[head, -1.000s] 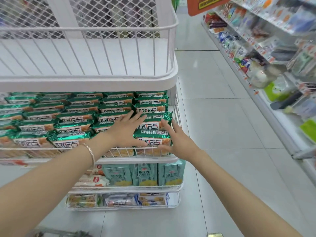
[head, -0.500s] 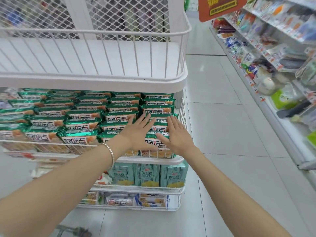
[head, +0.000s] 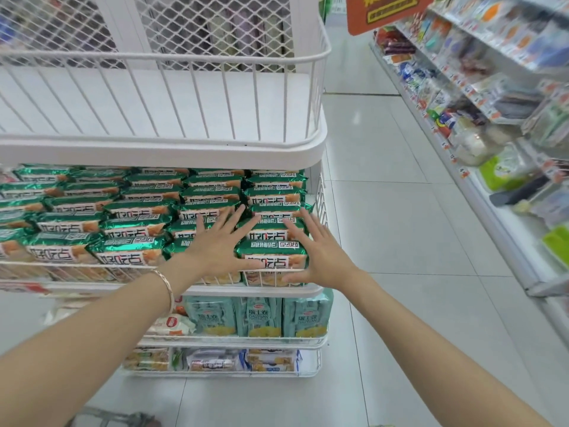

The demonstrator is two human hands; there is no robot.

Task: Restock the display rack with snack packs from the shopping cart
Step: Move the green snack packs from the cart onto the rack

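A white wire display rack [head: 160, 151] stands in front of me with several tiers. Its second tier is packed with rows of green snack packs [head: 129, 231]. The rightmost front green pack [head: 272, 254] lies between my two hands. My left hand [head: 215, 245] rests flat with spread fingers on the packs just left of it. My right hand [head: 320, 249] presses with straight fingers against that pack's right side, thumb near the wire rail. Neither hand grips anything. The shopping cart shows only as a metal bit [head: 117, 417] at the bottom edge.
The top tier [head: 184, 103] holds nothing. Teal packs [head: 258, 317] fill the third tier, mixed packs [head: 215, 360] the bottom one. A store shelf [head: 492, 97] of goods runs along the right. Tiled aisle floor [head: 400, 211] lies between it and the rack.
Both hands stayed on the right front green packs and spread a little wider, the right hand sliding to the stack's right side. My view moved closer.
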